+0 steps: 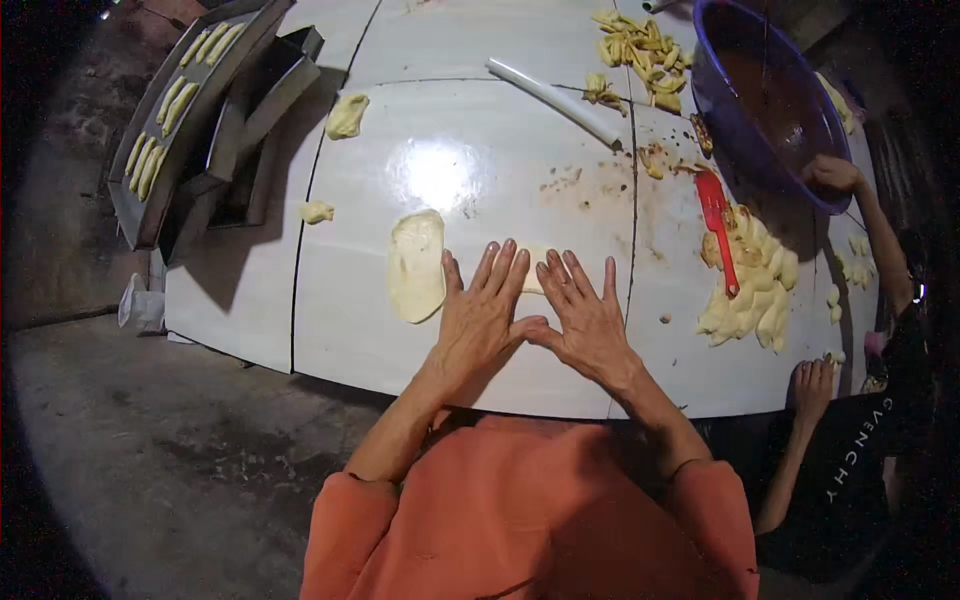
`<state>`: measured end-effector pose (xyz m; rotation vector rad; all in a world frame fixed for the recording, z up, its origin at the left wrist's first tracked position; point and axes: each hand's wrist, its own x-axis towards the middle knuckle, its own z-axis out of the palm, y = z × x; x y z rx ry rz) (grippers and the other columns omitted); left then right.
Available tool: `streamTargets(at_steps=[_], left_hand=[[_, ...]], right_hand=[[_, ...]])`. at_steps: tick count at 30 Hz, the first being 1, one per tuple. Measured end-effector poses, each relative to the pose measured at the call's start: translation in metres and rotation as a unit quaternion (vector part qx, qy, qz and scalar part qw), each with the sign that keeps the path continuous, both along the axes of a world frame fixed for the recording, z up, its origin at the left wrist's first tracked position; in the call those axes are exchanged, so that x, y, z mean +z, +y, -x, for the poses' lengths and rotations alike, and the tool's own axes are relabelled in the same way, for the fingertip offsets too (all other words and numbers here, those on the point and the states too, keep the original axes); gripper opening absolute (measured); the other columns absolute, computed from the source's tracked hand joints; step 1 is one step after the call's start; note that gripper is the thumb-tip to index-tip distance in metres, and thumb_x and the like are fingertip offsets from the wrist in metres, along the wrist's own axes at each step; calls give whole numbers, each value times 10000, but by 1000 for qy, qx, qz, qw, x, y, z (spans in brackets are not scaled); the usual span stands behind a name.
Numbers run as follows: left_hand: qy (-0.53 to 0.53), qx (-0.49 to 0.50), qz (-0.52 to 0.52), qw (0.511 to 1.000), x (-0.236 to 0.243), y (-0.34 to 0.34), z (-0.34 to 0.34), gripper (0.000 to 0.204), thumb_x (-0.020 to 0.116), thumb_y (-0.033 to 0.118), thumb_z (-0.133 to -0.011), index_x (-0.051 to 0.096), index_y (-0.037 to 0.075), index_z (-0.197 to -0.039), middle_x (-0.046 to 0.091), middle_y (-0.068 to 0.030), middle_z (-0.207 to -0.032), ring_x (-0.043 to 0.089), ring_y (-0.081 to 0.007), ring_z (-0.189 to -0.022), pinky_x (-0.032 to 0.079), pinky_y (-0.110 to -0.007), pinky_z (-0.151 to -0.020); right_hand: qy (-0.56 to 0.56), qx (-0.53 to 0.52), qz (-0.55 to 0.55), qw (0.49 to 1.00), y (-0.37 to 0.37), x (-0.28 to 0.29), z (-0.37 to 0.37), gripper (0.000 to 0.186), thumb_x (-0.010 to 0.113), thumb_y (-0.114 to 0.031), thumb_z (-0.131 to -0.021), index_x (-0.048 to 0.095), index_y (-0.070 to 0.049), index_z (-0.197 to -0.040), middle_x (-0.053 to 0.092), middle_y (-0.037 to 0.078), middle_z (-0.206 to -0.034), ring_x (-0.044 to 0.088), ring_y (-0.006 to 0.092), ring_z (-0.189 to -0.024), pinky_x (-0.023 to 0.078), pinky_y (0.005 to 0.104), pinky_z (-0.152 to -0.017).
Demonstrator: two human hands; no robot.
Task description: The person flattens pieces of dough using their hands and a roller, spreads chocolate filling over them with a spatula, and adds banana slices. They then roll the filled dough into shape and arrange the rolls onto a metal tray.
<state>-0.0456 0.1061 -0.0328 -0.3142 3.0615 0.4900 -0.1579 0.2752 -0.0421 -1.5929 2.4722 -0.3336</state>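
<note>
Both of my hands lie flat near the table's front. Under the fingers of my left hand (483, 305) and my right hand (585, 320) is a pale piece of dough (532, 282), mostly hidden, showing between them. The thumbs meet below it and the fingers are spread. Just left of my left hand is a flattened oval of dough (415, 265). Two small dough lumps (347, 117) (316, 212) sit farther left. A white rod (550, 100) lies beyond my hands. To my right, a red spatula (713, 205) rests on a heap of cut dough (760, 310).
Metal trays (150, 205), the top one holding dough sticks, are stacked at left. At right, a co-worker's hand (830, 172) is at a purple tub (715, 60) of brown liquid; another hand (813, 385) rests by the table (450, 380) edge. Yellow pieces (645, 55) lie at the back.
</note>
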Motion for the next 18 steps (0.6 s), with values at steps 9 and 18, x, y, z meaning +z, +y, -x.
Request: streamTargets(at_steps=[9,18], left_hand=[[-15,-6,-56,998,5,31,-21,790,566,520,-993,321,58,-1585,275,-212,-1657,217,-388,-1551,103,-689,-1208],[5,-29,-67,997,6,18,-24,778,641,493,-948,382,77,-1552,322,-215,-1628,285,-394,-1525,135,-747,-1167]], right_hand=[[-4,-90,233,968,-75,27,122,472,638,-267,-960,574,-45,-1371,595,188,-1393,542,370,-1307,395,515,-1116],[170,-106,144,969,-143,-21,214,395,591,-214,-968,587,-40,-1323,657,153,-1148,601,330,-1143,474,484,-944]])
